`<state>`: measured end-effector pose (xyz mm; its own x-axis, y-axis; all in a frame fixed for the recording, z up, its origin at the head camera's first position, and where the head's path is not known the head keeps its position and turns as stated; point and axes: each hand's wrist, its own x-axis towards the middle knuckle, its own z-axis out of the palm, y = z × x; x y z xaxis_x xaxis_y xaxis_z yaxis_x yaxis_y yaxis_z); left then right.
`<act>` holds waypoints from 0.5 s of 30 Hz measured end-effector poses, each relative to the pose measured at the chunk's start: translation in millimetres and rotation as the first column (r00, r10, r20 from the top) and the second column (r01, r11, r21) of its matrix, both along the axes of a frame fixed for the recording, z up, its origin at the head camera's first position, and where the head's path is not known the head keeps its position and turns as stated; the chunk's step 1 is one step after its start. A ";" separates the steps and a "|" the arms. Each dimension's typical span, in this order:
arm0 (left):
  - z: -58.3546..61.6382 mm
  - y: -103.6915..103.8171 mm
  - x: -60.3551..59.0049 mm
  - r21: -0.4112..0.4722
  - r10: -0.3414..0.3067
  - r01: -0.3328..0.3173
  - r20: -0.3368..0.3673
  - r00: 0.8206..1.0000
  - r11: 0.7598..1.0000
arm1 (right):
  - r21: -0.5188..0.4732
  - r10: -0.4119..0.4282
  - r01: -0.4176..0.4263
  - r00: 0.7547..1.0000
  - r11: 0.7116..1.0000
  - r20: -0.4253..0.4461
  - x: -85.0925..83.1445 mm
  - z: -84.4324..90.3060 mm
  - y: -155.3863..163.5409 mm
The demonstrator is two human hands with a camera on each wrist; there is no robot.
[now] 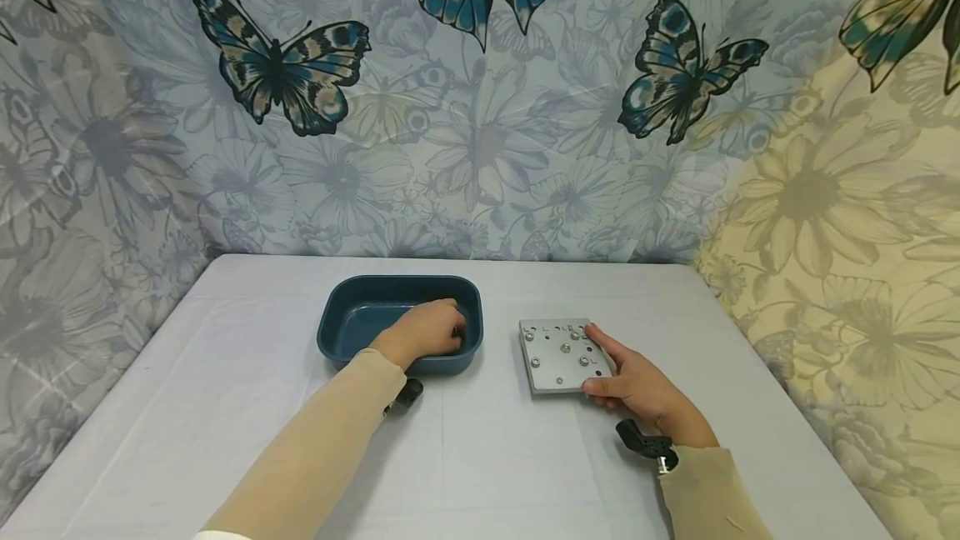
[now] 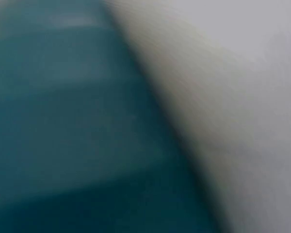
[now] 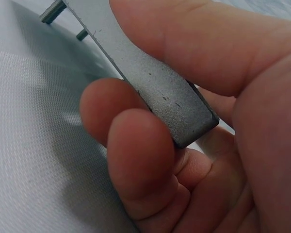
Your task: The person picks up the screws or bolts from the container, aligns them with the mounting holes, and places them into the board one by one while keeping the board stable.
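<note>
Nearest, the right hand (image 1: 637, 386) pinches the near right corner of a grey metal plate (image 1: 562, 354) studded with screws, lifting it off the white table (image 1: 487, 457). Farther off, the left hand (image 1: 423, 332) reaches into the blue tray (image 1: 352, 319), fingers curled; whether it holds anything I cannot tell, so fitting looks unfinished

text: none legible | metal plate (image 1: 561, 355): marks perhaps too small | labels: none

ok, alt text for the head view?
Right hand grips the corner of a grey metal plate on a white table; left hand reaches into a blue tub. Butterfly-print cloth behind.
</note>
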<state>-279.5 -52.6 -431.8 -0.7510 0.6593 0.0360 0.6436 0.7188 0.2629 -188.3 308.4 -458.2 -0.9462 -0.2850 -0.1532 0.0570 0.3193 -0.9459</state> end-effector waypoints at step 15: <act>14.8 -8.9 -1.4 0.646 0.031 -0.550 0.633 0.774 0.530 | -0.006 -0.003 0.003 1.000 1.000 0.014 0.6 0.2 -0.7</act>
